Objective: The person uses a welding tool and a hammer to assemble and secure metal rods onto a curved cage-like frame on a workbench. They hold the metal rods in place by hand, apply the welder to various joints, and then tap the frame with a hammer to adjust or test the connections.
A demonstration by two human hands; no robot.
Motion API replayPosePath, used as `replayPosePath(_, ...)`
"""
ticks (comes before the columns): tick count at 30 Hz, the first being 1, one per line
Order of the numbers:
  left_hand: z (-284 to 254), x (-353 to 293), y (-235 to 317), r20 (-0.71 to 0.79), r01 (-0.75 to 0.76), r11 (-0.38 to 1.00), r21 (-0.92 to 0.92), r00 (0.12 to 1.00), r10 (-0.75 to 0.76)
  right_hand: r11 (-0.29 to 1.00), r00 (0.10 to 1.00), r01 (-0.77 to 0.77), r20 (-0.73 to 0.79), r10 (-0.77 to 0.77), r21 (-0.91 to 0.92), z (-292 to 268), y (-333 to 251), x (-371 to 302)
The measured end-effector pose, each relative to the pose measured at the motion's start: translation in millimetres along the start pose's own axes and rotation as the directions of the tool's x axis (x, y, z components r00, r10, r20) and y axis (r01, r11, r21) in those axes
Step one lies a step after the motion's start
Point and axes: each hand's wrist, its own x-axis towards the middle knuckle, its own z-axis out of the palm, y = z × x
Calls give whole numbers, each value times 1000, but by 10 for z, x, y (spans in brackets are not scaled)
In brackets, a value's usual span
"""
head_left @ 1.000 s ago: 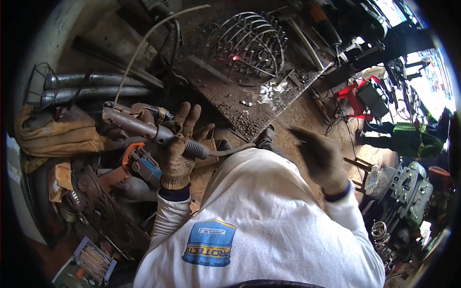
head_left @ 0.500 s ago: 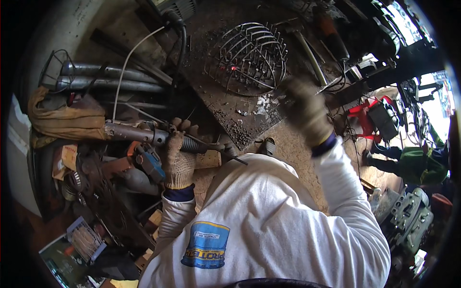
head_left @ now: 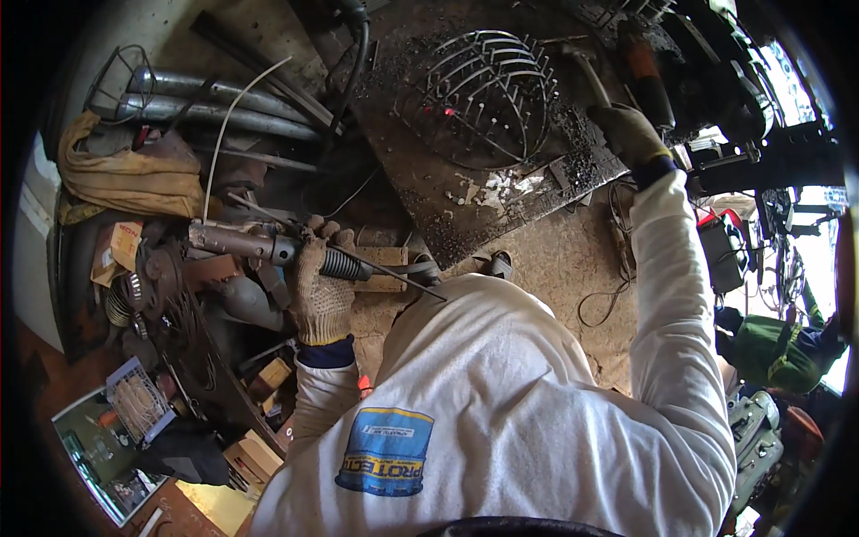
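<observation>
My left hand (head_left: 324, 291), in a knitted glove, is closed around a welding electrode holder (head_left: 242, 242) with a spring-like sleeve at its cable end. A whitish welding rod (head_left: 231, 121) sticks up from its far-left end. A thin dark rod (head_left: 394, 271) crosses the same hand. At the table's right edge, my gloved right hand (head_left: 629, 134) is closed on the handle of a hammer (head_left: 591, 79), whose head lies farther back. Left of the hammer stands a leaf-shaped frame of bent metal bars (head_left: 489, 98) with ribs and upright pegs. One small spot (head_left: 449, 112) on it glows red.
The dark metal table (head_left: 420, 192) carries loose grit near its edges. An orange and black power tool (head_left: 646, 76) lies right of the hammer. Metal pipes (head_left: 224, 116), a tan cloth (head_left: 125, 170) and boxes crowd the left. A person in green (head_left: 774, 353) is at far right.
My right hand has moved forward and right, from blurred in the air to the hammer handle. My left hand, with the electrode holder, has shifted slightly left. The view has shifted a little.
</observation>
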Motion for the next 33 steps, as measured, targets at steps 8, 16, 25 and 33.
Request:
replayPosePath(8, -273, 81, 67, -66, -31, 999, 29, 997, 33, 770, 781, 586, -429, -453, 253, 682, 126, -1505)
replayPosePath(16, -382, 268, 66, -69, 52, 997, -53, 996, -56, 516, 624, 700, 72, -778, -494, 1144, 71, -1801)
replayPosePath(25, -498, 342, 70, -33, 0, 999, 34, 999, 1, 396, 712, 669, 389, -585, -629, 1559, -294, -1522)
replayPosePath(33, -613, 409, 133, -75, 42, 999, 27, 996, -40, 247, 629, 722, 466, -622, -646, 1554, -345, -1561)
